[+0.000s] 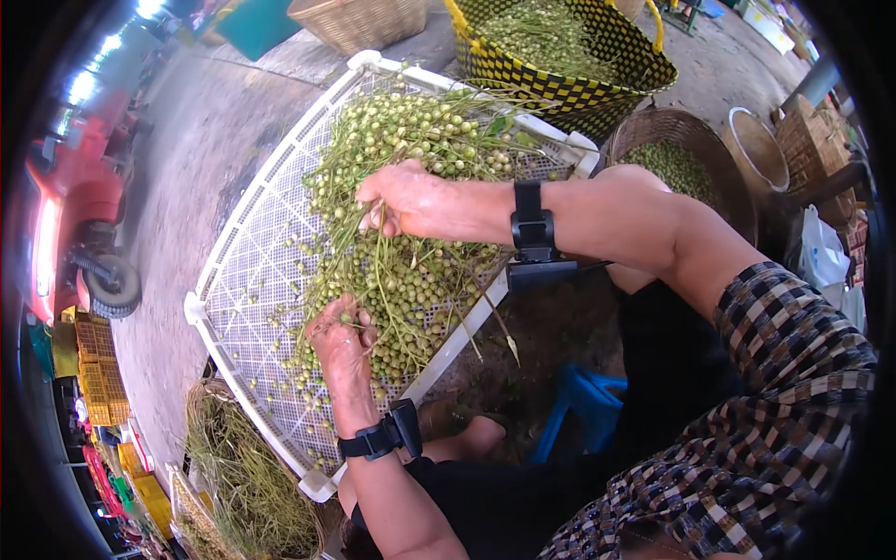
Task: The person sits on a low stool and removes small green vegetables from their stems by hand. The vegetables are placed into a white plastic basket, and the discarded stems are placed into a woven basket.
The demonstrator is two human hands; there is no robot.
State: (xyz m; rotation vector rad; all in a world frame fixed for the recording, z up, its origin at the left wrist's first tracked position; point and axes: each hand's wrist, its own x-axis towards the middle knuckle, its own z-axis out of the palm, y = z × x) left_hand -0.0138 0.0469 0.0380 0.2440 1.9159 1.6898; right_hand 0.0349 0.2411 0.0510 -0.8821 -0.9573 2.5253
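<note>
A white plastic mesh tray (245,280) lies before me, heaped with small round green fruits (413,280) and thin green stems (381,262). My right hand (399,199) is over the middle of the heap, its curled fingers closed around a bunch of fruit stems. Nearer the tray's lower side, my left hand (343,336) has its fingers bent around a small green fruit, above the loose fruits. Part of what lies under both palms is hidden. Black straps with small devices are on both wrists.
Beyond the tray stands a yellow-and-black woven basket (560,91) of stemmed fruits. A round wicker basket (672,168) at right holds loose fruits. Bare stalks (245,476) fill a basket at lower left. A blue plastic stool (581,413) and a red vehicle (77,224) are also in view.
</note>
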